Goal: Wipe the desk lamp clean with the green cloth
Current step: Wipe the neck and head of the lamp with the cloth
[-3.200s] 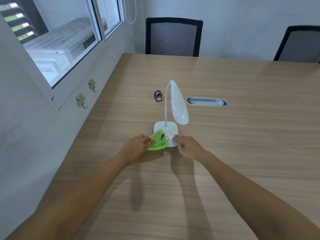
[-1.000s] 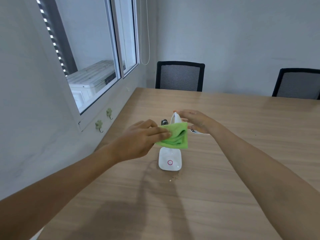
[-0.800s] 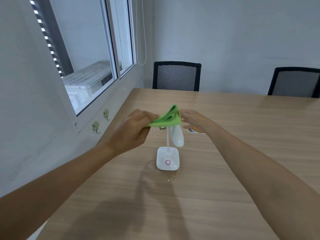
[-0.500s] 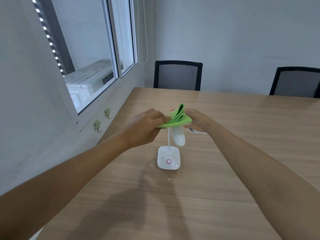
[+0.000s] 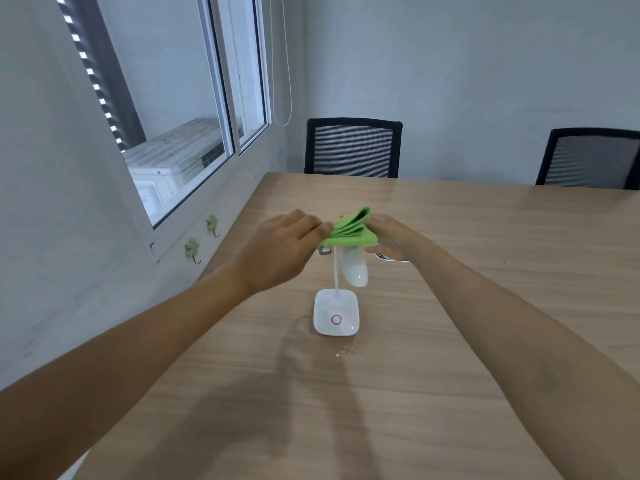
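No brand name, label or readable writing is seen anywhere; the only marking is a small pink ring printed on the base of the desk lamp (image 5: pixel 336 311).

A folded green cloth (image 5: pixel 348 230) is held between the two hands, above the table. The left hand (image 5: pixel 282 251) is closed around the cloth's left edge, with the fingers pinched together. The right hand (image 5: pixel 393 237) is placed against the cloth's right side with the fingers partly curled; whether the cloth or the lamp beneath it is actually gripped by this hand cannot be told.

The lamp is found directly below and between the hands. Its top is covered by the cloth, and its rounded, elongated head hangs down just under the cloth. A thin curved neck runs from there to a square base with rounded corners, which rests flat on the table (image 5: pixel 485 341) nearer to the person than the hands. The lamp is made of smooth, glossy white plastic. The cloth looks soft and is layered in several folds. The table has a matte, light wood-grain surface. A few small crumbs (image 5: pixel 344 349) are scattered just in front of the base.
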